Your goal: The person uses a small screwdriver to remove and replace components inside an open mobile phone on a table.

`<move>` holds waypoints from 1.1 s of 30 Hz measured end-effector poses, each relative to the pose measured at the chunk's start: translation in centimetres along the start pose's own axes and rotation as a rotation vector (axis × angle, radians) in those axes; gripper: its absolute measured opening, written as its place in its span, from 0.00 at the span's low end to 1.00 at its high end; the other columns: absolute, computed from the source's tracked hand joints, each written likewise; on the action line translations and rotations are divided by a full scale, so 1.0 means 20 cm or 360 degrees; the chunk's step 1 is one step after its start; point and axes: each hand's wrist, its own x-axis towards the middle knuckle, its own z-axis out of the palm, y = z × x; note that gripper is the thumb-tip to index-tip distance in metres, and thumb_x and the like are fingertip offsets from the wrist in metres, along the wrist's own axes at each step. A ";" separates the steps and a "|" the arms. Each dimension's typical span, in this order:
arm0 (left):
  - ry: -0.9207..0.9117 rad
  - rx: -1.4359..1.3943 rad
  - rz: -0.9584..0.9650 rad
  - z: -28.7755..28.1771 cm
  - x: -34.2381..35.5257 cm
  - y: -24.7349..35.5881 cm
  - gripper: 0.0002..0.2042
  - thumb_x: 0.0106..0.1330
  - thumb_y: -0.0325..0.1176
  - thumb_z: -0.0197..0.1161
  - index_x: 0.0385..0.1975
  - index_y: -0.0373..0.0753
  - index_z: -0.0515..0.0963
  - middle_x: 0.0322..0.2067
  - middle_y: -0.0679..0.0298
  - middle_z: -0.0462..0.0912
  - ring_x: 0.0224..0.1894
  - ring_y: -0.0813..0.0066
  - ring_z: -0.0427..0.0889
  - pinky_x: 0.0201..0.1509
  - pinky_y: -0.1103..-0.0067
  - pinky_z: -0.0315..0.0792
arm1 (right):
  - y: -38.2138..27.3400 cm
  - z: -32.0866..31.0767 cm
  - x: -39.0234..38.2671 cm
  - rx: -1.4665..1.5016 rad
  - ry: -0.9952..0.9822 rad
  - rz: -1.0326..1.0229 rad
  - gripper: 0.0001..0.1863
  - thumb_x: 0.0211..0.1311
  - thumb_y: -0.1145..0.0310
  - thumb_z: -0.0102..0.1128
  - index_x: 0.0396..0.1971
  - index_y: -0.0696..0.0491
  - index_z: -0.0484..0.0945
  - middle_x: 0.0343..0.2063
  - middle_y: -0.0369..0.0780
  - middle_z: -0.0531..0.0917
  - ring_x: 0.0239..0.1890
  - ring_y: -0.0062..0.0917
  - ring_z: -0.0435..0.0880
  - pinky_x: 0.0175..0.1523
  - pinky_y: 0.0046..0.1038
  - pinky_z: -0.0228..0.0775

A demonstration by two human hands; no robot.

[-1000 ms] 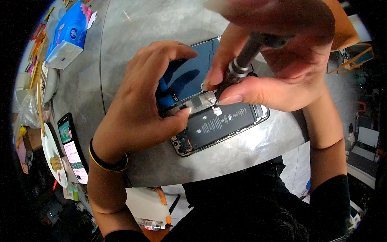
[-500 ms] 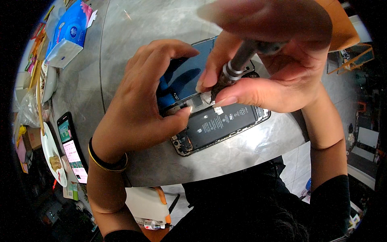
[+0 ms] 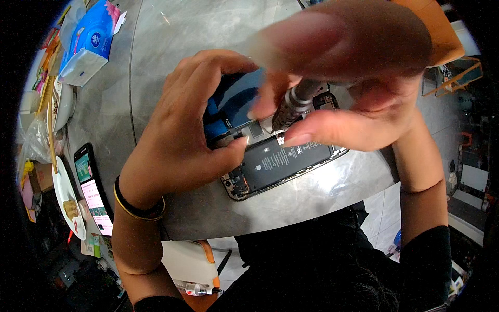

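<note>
An opened smartphone lies on the grey table, its body (image 3: 288,158) showing a black battery and its dark display panel (image 3: 240,99) folded out on the far side. My left hand (image 3: 179,122) spans the left end of the phone, index finger at the display's far edge and thumb at the near edge by the metal plate (image 3: 254,130). My right hand (image 3: 358,104) holds a grey screwdriver (image 3: 294,106) tilted, its tip down at the seam between display and body. A raised blurred finger hides the screwdriver's upper end. The tip's exact contact is too small to tell.
At the left, a second phone (image 3: 93,190) with a lit screen lies beside a white plate (image 3: 65,200) holding food scraps. A blue tissue pack (image 3: 91,44) sits at the far left. An orange chair (image 3: 442,31) stands at the far right.
My right thumb has moved slightly off the screwdriver and the raised finger has lowered a little. The screwdriver has shifted slightly. My left hand and the phone look still.
</note>
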 end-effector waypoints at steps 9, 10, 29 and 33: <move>-0.0096 -0.0147 -0.0120 0.00 -0.01 -0.01 0.41 0.46 0.37 0.72 0.62 0.33 0.63 0.57 0.56 0.72 0.61 0.64 0.69 0.68 0.69 0.56 | -0.03 -0.02 -0.01 0.0266 -0.0057 0.0179 0.36 0.56 0.64 0.68 0.62 0.56 0.63 0.45 0.45 0.79 0.44 0.30 0.83 0.48 0.26 0.79; -0.0098 -0.0135 -0.0127 -0.01 -0.01 0.00 0.41 0.46 0.37 0.72 0.62 0.33 0.63 0.57 0.57 0.72 0.62 0.64 0.68 0.68 0.68 0.56 | -0.04 -0.02 -0.01 0.0341 -0.0064 0.0224 0.36 0.56 0.64 0.68 0.62 0.56 0.63 0.45 0.45 0.79 0.44 0.30 0.83 0.48 0.26 0.79; -0.0136 -0.0164 -0.0120 -0.02 0.00 -0.01 0.38 0.47 0.37 0.73 0.61 0.35 0.66 0.58 0.55 0.70 0.64 0.62 0.67 0.68 0.69 0.55 | 0.08 -0.02 -0.06 -0.0124 -0.0181 -0.0332 0.21 0.55 0.69 0.69 0.47 0.57 0.74 0.38 0.43 0.83 0.36 0.26 0.85 0.41 0.21 0.80; -0.0145 -0.0131 -0.0094 -0.02 -0.01 -0.02 0.39 0.47 0.39 0.73 0.61 0.35 0.65 0.59 0.55 0.69 0.64 0.60 0.66 0.68 0.69 0.55 | -0.06 -0.09 0.12 -0.0341 -0.0419 -0.0397 0.30 0.50 0.74 0.72 0.52 0.61 0.69 0.33 0.44 0.84 0.32 0.29 0.86 0.37 0.24 0.82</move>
